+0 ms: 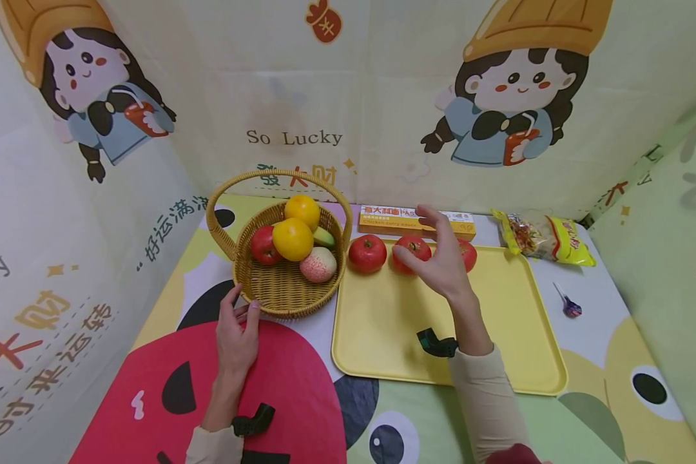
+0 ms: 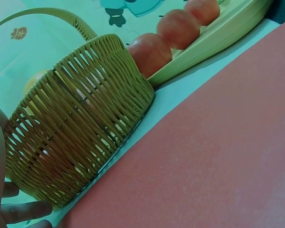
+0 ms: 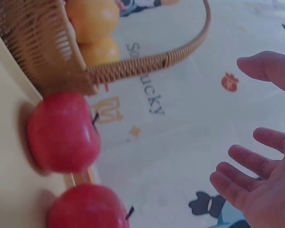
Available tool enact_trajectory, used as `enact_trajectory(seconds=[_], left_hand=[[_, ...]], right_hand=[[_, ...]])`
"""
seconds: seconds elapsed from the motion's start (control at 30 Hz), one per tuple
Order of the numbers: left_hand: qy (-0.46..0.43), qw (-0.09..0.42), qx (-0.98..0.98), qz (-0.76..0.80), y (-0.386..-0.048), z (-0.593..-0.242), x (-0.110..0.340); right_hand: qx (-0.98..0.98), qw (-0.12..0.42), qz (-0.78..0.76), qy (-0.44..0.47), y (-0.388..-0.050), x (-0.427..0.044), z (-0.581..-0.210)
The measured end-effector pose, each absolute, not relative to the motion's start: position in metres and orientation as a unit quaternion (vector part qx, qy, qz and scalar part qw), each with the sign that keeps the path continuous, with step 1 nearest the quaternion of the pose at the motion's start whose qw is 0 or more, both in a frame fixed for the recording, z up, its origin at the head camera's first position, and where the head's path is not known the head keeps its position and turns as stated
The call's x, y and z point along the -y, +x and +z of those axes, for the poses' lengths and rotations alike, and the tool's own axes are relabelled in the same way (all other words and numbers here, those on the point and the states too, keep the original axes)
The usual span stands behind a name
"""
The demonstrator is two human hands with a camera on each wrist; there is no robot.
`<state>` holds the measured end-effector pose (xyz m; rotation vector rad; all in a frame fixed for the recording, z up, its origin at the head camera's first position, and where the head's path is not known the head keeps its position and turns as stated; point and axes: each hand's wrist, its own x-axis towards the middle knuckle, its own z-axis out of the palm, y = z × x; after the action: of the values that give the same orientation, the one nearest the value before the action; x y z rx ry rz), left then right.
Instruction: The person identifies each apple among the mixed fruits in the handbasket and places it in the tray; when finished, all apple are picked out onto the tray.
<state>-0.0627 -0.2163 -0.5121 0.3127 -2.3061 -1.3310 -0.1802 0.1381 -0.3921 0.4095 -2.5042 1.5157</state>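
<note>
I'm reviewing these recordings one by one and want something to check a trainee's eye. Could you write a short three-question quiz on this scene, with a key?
1. Count: how many red apples are on the yellow tray?
2. True or false: the right hand is gripping one of the red apples.
3. Fill in the blank: the oranges lie inside the ____.

Key:
1. Three, in a row along the far edge.
2. False; the right wrist view shows it apart from them, holding nothing.
3. Wicker basket.
</note>
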Motion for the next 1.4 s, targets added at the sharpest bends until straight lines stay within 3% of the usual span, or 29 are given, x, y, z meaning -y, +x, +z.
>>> enact_trajectory(seconds=[0.33,0.8,1.4], left_hand=[[0.115,0.227,0.836,-0.486,-0.063,-0.511,0.216],[0.108,0.236,0.835,-0.485,-0.063,-0.511,0.215],[0.113,0.23,0.839,-0.48,-0.062,-0.512,0.216]], right_hand=[[0.831,0.096,0.499,0.224,-0.174,-0.101,-0.385],[0.817,0.049,0.47,0.33,-0.178,-0.049,-0.383],[0.881,-0.04,0.352,0.313,-0.203,0.015,-0.396]])
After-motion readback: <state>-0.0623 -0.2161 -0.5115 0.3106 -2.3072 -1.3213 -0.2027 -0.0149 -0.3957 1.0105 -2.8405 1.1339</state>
